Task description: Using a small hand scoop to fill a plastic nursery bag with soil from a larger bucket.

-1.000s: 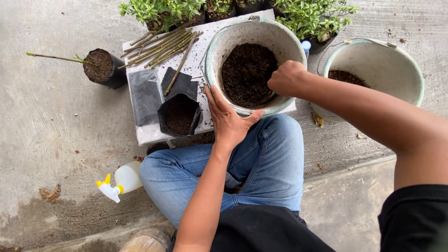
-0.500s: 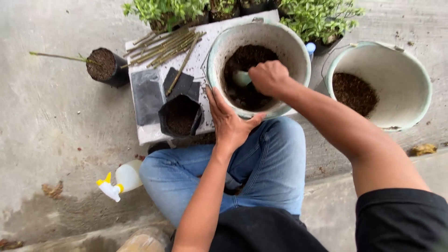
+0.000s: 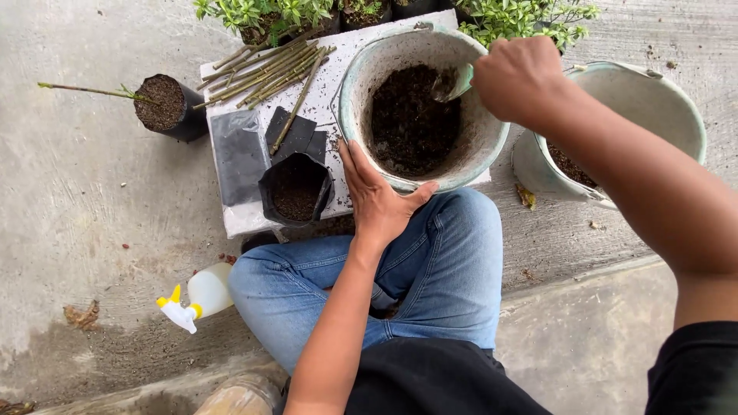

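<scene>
My left hand presses flat against the near outer wall of a pale green bucket that holds dark soil. Its fingers are spread and it steadies the bucket above my blue-jeaned knee. My right hand is closed around the handle of a small scoop whose bowl hangs over the soil at the bucket's far right inside. An open black grow bag with soil in it stands just left of the bucket on a white board.
A second pale bucket with some soil stands at the right. Cut green stems and flat black bags lie on the board. A filled black bag with a cutting stands left. Leafy plants line the back. A spray bottle lies by my knee.
My right hand has lifted from the soil toward the bucket's right rim with the scoop. The left hand has kept its place on the bucket wall.
</scene>
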